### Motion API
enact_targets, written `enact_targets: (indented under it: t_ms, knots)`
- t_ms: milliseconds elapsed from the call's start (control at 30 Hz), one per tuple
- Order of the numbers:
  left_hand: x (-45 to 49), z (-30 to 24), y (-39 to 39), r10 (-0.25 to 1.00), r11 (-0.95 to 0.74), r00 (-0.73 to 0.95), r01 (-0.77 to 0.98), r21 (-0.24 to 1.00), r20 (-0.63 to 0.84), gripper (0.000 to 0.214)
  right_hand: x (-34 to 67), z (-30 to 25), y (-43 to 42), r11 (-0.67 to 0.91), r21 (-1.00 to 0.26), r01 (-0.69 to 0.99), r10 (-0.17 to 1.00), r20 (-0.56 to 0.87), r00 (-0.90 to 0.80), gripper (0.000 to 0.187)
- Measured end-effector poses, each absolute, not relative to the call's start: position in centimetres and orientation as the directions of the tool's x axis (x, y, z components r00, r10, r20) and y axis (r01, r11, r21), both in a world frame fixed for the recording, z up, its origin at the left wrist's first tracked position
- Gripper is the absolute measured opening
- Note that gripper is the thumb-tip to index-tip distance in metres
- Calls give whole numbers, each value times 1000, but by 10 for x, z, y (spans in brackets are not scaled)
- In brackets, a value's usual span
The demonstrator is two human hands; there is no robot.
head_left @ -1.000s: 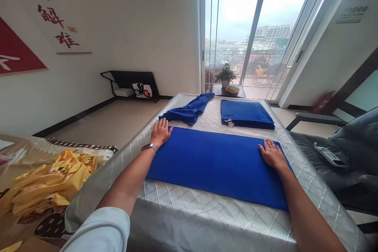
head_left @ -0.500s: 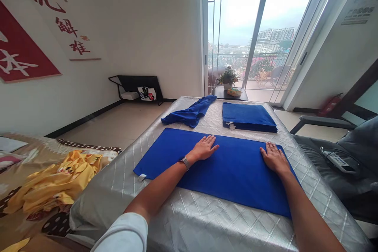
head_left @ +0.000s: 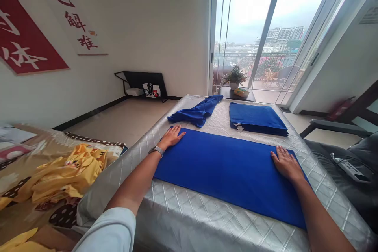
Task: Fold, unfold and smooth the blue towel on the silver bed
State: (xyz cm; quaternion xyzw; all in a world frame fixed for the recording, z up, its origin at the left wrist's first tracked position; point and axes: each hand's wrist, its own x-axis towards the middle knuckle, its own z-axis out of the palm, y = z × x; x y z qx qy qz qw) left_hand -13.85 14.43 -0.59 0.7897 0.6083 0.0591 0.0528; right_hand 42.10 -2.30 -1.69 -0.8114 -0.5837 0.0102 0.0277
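Note:
A long blue towel (head_left: 227, 169) lies flat across the silver quilted table (head_left: 189, 220). My left hand (head_left: 170, 137) rests open, palm down, on the towel's far left corner, a watch on the wrist. Flat on the towel's right end lies my right hand (head_left: 286, 163), fingers spread and pointing away from me. Beyond the towel, a crumpled blue towel (head_left: 196, 111) sits at the far left of the table and a neat stack of folded blue towels (head_left: 256, 118) at the far right.
A bed with a patterned cover and a yellow garment (head_left: 63, 177) stands to my left. A dark chair (head_left: 345, 157) with a remote control (head_left: 348, 165) is at the right. Past the table are a small side table with a potted plant (head_left: 234, 78) and glass balcony doors.
My left hand slid from the towel's left corner to its middle, then back out to the far left corner. The right hand stayed on the right end. The view shifted slightly.

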Motion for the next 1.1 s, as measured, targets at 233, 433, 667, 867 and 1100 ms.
enact_targets:
  t_ms: [233,433,667,867,1100]
  knots:
    - [-157,-12,151,978,-205,196,964,167,65,84,431,-27,-20,-306,-51,951,950,43,308,80]
    - [-154,-21,154,976,-209,192,959,191,103,84,423,-12,-20,-352,-11,936,936,-24,352,77]
    - [-154,-30,159,970,-214,186,958,191,153,82,287,20,4,-103,14,995,994,42,102,69]
    - [-155,-28,158,974,-204,180,962,181,140,82,194,16,32,72,-117,991,996,-51,-79,72]
    - [-156,-27,158,974,-204,186,968,147,128,82,254,5,18,5,-97,995,998,-68,-12,70]
